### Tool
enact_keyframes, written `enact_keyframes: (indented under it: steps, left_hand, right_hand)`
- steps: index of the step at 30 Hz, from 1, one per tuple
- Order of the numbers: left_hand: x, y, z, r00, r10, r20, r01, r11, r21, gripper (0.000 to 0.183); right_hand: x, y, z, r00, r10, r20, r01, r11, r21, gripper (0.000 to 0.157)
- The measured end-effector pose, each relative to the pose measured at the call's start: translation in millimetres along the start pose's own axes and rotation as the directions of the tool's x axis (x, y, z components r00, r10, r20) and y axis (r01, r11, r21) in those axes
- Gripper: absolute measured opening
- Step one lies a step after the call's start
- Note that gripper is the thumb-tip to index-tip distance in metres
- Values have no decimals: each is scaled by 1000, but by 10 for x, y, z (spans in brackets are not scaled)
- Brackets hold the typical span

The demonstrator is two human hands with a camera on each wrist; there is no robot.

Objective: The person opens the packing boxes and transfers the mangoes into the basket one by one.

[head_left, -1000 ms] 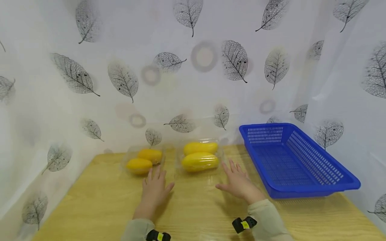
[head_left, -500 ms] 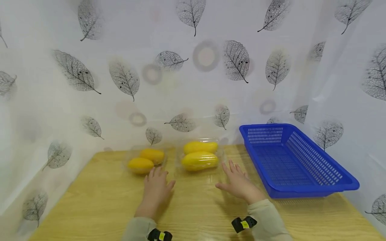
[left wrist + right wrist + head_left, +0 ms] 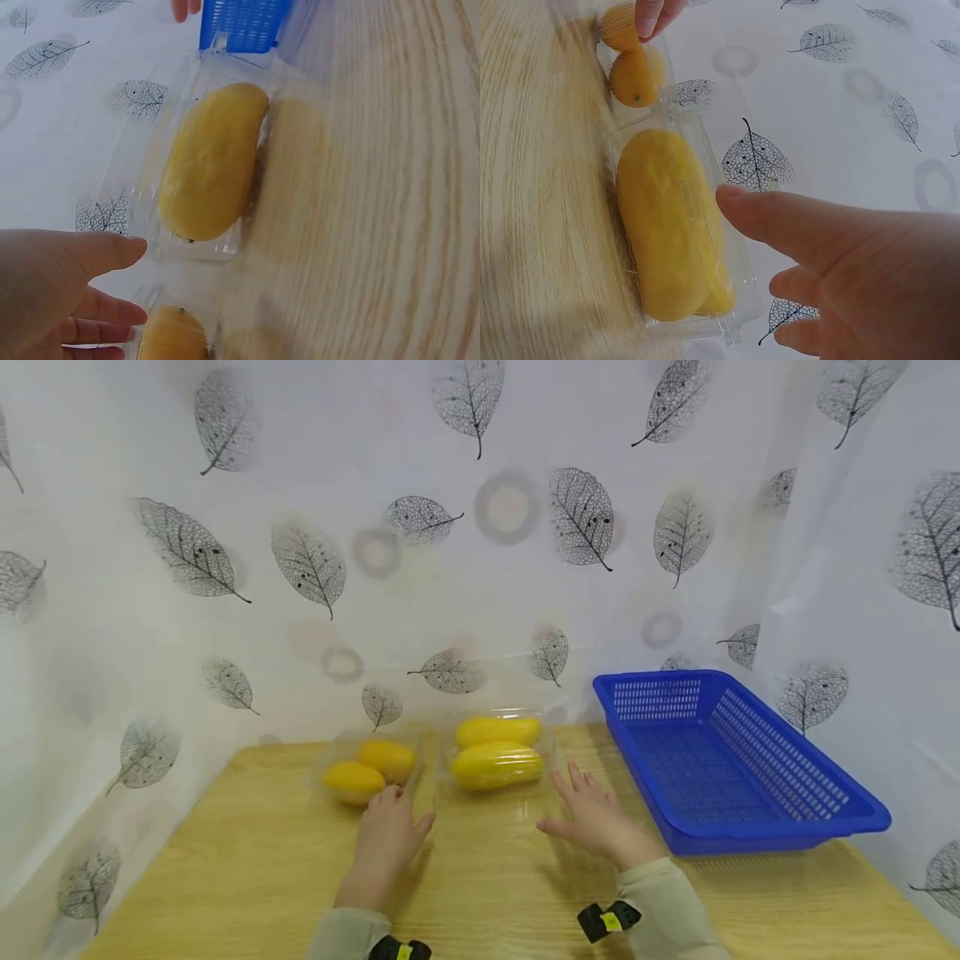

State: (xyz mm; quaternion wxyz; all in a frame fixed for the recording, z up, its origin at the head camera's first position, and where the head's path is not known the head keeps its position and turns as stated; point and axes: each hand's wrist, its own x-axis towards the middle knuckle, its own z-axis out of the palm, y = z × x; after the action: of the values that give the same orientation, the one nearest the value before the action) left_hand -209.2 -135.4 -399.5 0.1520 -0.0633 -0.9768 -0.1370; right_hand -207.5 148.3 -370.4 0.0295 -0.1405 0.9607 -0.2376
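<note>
Two orange-yellow mangoes [image 3: 354,782] lie in a clear plastic box [image 3: 322,787] at the left back of the table. The left hand [image 3: 386,839] has its bent fingertips at that box's near right corner, thumb spread away. In the right wrist view, the left fingers [image 3: 651,16] overlap the box's edge. Another clear box [image 3: 551,758], in the middle, holds two larger, longer yellow mangoes [image 3: 497,766]. Beside its right side is the right hand [image 3: 600,827], fingers spread and holding nothing. The right thumb [image 3: 757,214] points toward this box in the right wrist view.
A blue plastic basket [image 3: 780,831] with slotted walls stands at the right. White sheeting [image 3: 450,602] printed with grey leaves hangs behind and beside the wooden table [image 3: 247,860].
The left box with its two mangoes has slid a little to the right. The left fingers, straighter before, are now bent at its corner. The right hand has stayed in place.
</note>
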Motion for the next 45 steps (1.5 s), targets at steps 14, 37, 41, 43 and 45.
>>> enact_keyframes:
  steps: [14, 37, 41, 43, 45]
  left_hand:
    - [-93, 47, -229, 970, -87, 229, 72, 995, 74, 50]
    - [-132, 174, -631, 929, -189, 317, 204, 979, -16, 67]
    - [-84, 10, -628, 945, -235, 228, 260, 962, -84, 65]
    - [-61, -126, -603, 949, -263, 172, 282, 955, -95, 63]
    - [-52, -280, -576, 938, -309, 155, 328, 939, -108, 67]
  right_hand:
    - [-8, -2, 38, 999, -21, 46, 21, 1000, 13, 81]
    - [-31, -60, -10, 995, -71, 74, 66, 996, 66, 80]
    - [-29, -69, 3, 994, -82, 77, 76, 994, 75, 79]
    - [-27, -64, 12, 993, -88, 77, 82, 993, 83, 78]
    - [-29, -60, 16, 992, -97, 79, 90, 992, 84, 77]
